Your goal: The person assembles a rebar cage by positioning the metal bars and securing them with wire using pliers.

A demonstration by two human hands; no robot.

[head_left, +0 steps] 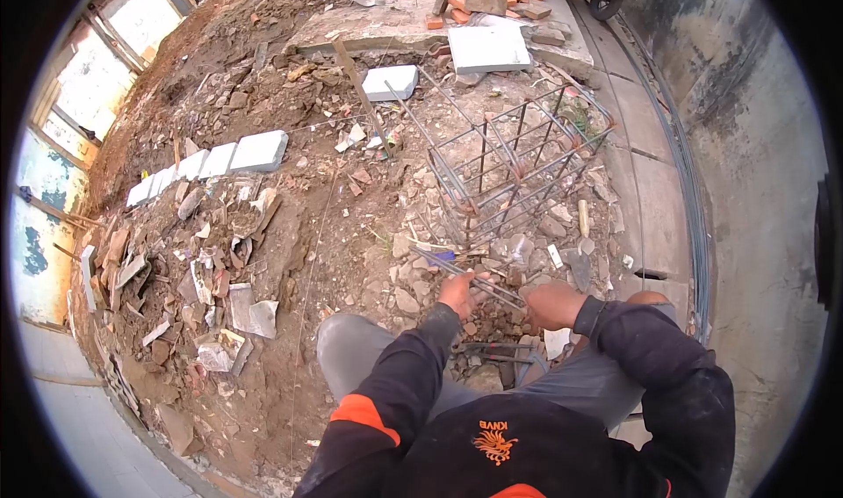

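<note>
Evidently, two thin rods (498, 291) are held on the wearer's side of one rebar cage (518, 179), near its closest end. Their long axis runs obliquely, the far ends pointing up-left and the near ends down-right. They appear slender, grey and mostly straight, lying roughly side by side. The left grip (458, 295) is closed around them; the right grip (555, 306) meets their lower-right ends, its exact finger closure not discernible. Beyond the cage are two white blocks (489, 48); left of it, a row (257, 152) of at least five more.
</note>
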